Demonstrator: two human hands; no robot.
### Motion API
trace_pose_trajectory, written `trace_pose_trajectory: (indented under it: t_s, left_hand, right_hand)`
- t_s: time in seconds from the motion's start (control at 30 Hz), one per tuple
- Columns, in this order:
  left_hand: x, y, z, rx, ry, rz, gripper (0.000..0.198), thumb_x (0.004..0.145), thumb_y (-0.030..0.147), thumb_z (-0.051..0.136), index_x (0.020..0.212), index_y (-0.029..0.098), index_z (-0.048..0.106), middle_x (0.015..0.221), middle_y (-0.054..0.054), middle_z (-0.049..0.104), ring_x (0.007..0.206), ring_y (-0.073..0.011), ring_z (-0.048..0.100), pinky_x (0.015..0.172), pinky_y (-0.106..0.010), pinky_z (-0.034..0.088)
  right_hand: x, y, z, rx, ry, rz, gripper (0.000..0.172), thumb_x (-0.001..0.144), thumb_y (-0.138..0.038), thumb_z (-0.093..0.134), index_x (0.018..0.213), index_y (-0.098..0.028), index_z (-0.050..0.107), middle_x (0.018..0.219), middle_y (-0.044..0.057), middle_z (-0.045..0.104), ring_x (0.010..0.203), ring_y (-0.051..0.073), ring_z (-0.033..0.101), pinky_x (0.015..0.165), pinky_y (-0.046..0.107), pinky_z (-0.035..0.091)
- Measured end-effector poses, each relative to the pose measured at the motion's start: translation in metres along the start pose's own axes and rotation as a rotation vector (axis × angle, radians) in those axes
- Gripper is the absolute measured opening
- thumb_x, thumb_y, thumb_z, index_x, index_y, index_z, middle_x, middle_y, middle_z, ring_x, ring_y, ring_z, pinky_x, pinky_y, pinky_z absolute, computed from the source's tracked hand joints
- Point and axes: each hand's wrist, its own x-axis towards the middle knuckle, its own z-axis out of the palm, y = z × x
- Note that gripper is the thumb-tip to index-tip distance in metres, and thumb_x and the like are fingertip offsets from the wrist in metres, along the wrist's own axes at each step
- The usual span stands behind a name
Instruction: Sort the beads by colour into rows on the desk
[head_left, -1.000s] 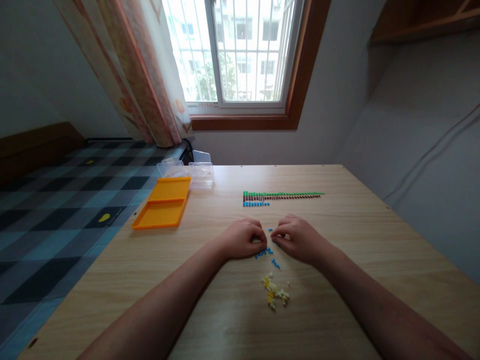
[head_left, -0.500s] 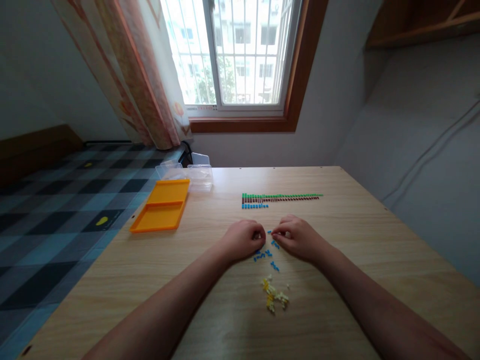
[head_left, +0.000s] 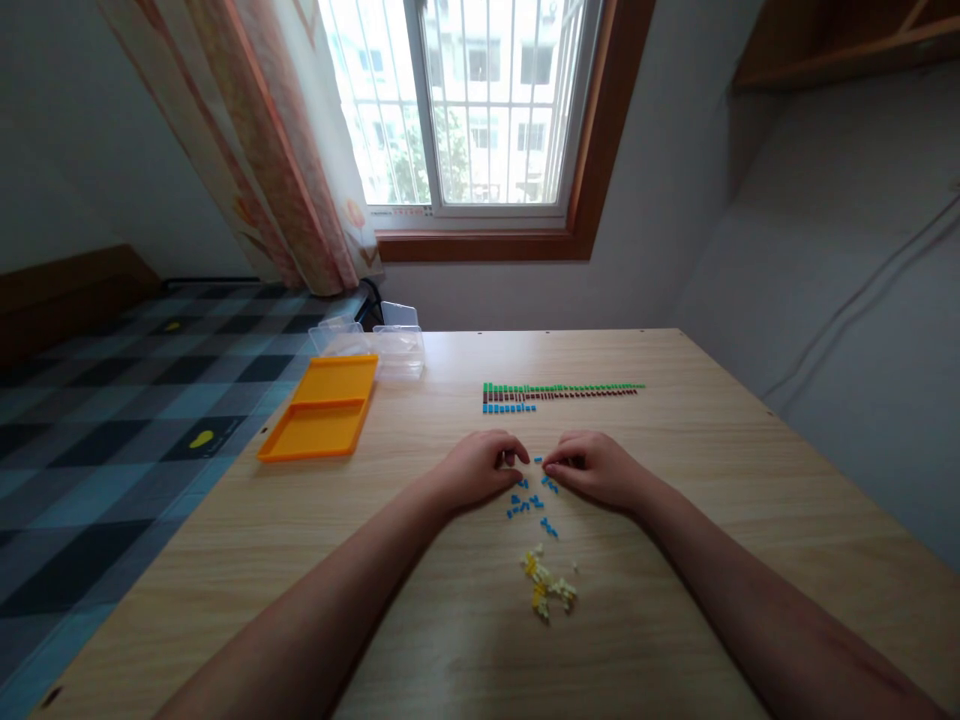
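My left hand (head_left: 484,468) rests on the table with thumb and index finger apart, nothing visible between them. Close to its thumb lie loose small blue building bricks (head_left: 524,506). Opposite, my right hand (head_left: 592,470) has its thumb and index fingertips pressed together; whatever they hold, if anything, is too small to make out. A single blue brick (head_left: 538,459) lies between the two hands. Beyond them stretch a green brick row (head_left: 566,388), a dark brown brick row (head_left: 562,395) and a shorter blue brick row (head_left: 508,408).
Nearer me is a pile of yellow and cream bricks (head_left: 551,588). An orange two-part tray (head_left: 319,408) sits at the table's left side, with clear plastic boxes (head_left: 399,350) behind it. A checked bed (head_left: 150,400) adjoins the table's left edge.
My left thumb and index finger have parted, and that hand has shifted slightly left, uncovering blue bricks beneath it. My right hand stays in nearly the same place.
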Motion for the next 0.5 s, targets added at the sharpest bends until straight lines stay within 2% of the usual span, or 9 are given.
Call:
trace_pose_trajectory:
  t_s: [0.17,0.23,0.37,0.5]
  left_hand:
    - [-0.001,-0.0006,-0.0048,-0.044,-0.061,0.036,0.024,0.07,0.011,0.069,0.091,0.02,0.074,0.082,0.0,0.064,0.074,-0.0141,0.058,0.067,-0.024,0.044]
    - [-0.0012,-0.0011,-0.0055,-0.058,-0.08,0.061,0.019,0.073,0.012,0.068,0.089,0.02,0.075,0.084,-0.001,0.065,0.075,-0.0139,0.059,0.069,-0.024,0.045]
    - [-0.0004,-0.0009,-0.002,-0.031,-0.057,0.105,0.016,0.085,0.02,0.063,0.09,0.022,0.077,0.087,-0.002,0.067,0.078,-0.0145,0.061,0.072,-0.025,0.046]
    - [0.0008,0.0029,0.003,0.059,-0.024,0.079,0.012,0.083,0.022,0.066,0.087,0.024,0.078,0.085,-0.002,0.068,0.077,-0.0156,0.062,0.07,-0.025,0.046]
  right_hand:
    - [0.0003,0.0006,-0.0008,-0.007,-0.03,-0.004,0.015,0.086,-0.025,0.065,0.09,-0.023,0.079,0.077,0.003,0.07,0.069,0.014,0.06,0.064,0.025,0.041]
    - [0.0003,0.0005,-0.0013,-0.001,-0.038,-0.017,0.015,0.085,-0.024,0.065,0.091,-0.024,0.079,0.078,0.002,0.07,0.069,0.014,0.06,0.064,0.025,0.041]
    - [0.0007,0.0009,-0.002,0.002,-0.042,-0.059,0.015,0.086,-0.025,0.065,0.091,-0.024,0.079,0.078,0.003,0.069,0.07,0.014,0.06,0.065,0.024,0.042]
    - [0.002,0.003,-0.0016,-0.01,-0.051,-0.075,0.015,0.086,-0.026,0.066,0.091,-0.023,0.079,0.076,0.003,0.069,0.069,0.013,0.06,0.064,0.024,0.041]
